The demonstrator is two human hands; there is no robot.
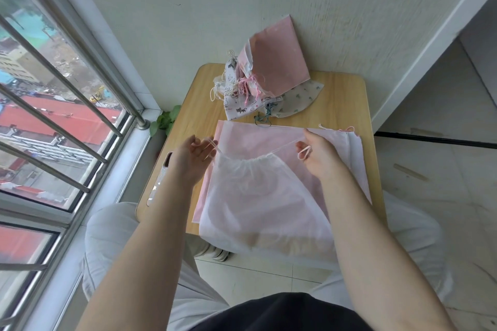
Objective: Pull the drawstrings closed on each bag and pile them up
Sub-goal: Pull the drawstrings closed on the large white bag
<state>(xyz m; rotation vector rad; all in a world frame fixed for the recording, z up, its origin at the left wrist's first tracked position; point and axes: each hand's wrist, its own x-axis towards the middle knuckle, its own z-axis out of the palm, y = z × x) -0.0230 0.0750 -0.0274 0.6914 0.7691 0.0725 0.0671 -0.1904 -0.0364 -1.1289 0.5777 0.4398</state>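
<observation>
A sheer white drawstring bag (258, 204) hangs over the front edge of the small wooden table (341, 105), its mouth gathered into a pucker. My left hand (195, 154) holds the left cord loop, and my right hand (317, 153) pinches the right cord loop, both cords drawn outward from the mouth. Beneath it lie flat pink bags (269, 140) and another white one (347, 150). At the table's back sits a pile of cinched bags (250, 88): a cat-print one, pink ones and a grey printed one.
A pink bag (277, 56) leans against the wall behind the pile. A phone (161, 177) lies on the table's left edge. A barred window runs along the left; a green leaf sprig (165, 119) sits by the sill. My knees flank the table.
</observation>
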